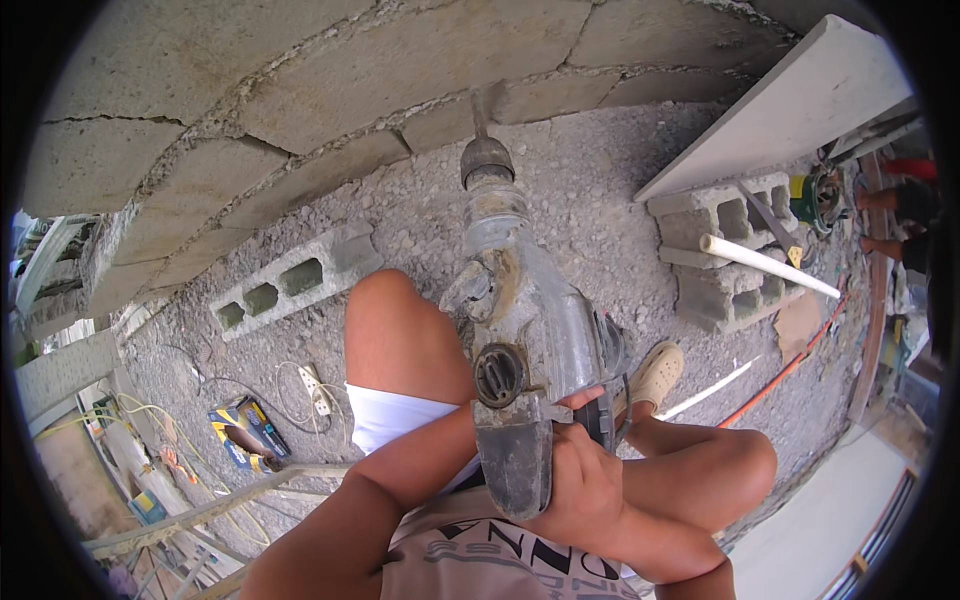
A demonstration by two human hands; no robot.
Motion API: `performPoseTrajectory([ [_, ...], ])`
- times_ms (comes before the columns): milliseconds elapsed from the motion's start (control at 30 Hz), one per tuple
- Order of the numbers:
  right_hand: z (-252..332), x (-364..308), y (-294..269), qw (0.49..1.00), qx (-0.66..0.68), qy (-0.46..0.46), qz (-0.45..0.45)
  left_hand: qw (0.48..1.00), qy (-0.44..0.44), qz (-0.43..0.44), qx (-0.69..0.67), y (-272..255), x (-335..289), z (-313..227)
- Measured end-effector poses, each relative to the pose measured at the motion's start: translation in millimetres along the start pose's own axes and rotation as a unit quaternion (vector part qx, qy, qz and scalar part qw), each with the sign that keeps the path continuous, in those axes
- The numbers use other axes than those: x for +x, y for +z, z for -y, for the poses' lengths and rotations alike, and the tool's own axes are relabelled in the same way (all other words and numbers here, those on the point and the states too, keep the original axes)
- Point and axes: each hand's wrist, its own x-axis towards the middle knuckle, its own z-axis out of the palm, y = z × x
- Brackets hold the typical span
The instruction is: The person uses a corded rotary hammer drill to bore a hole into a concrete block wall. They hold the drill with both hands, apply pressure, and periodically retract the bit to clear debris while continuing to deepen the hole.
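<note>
Both hands [570,470] clamped round dusty hammer drill [525,330], bit tip at block wall [300,80], open gravel [600,190] below.

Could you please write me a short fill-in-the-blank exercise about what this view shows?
1. The right hand grips the rear handle of a dusty rotary hammer drill, whose bit points at the ____ block wall.
2. A white plastic pipe lies across stacked hollow ____.
3. A white power strip lies on the ____ ground.

Missing words: concrete; blocks; gravel
</note>
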Motion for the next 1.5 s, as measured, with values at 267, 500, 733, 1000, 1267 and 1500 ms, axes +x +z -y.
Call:
performPoseTrajectory([
  [267,30.2,13.9,-4.6,0.998,-0.037,0.012,0.049,0.999,0.034,-0.023,-0.034,-0.2,2.2,-14.5],
  [500,40.8,20.0,-19.0,0.998,0.004,-0.002,0.066,0.997,0.057,-0.015,-0.052,1.6,6.3,-28.3],
  [733,15.3,13.6,-21.7,0.988,-0.035,-0.084,0.124,0.991,0.112,-0.035,-0.057,17.6,8.5,-13.6],
  [1000,-28.9,8.5,-52.9,0.987,-0.071,-0.11,0.093,0.984,0.155,-0.038,-0.074,46.5,23.1,44.8],
  [1267,-41.6,6.7,-62.4,0.978,-0.132,-0.128,0.095,0.971,0.212,0.001,-0.108,62.0,52.5,59.5],
  [1500,11.5,25.9,-49.0,0.97,-0.198,-0.12,0.069,0.951,0.27,0.038,-0.144,70.5,66.2,23.7],
])
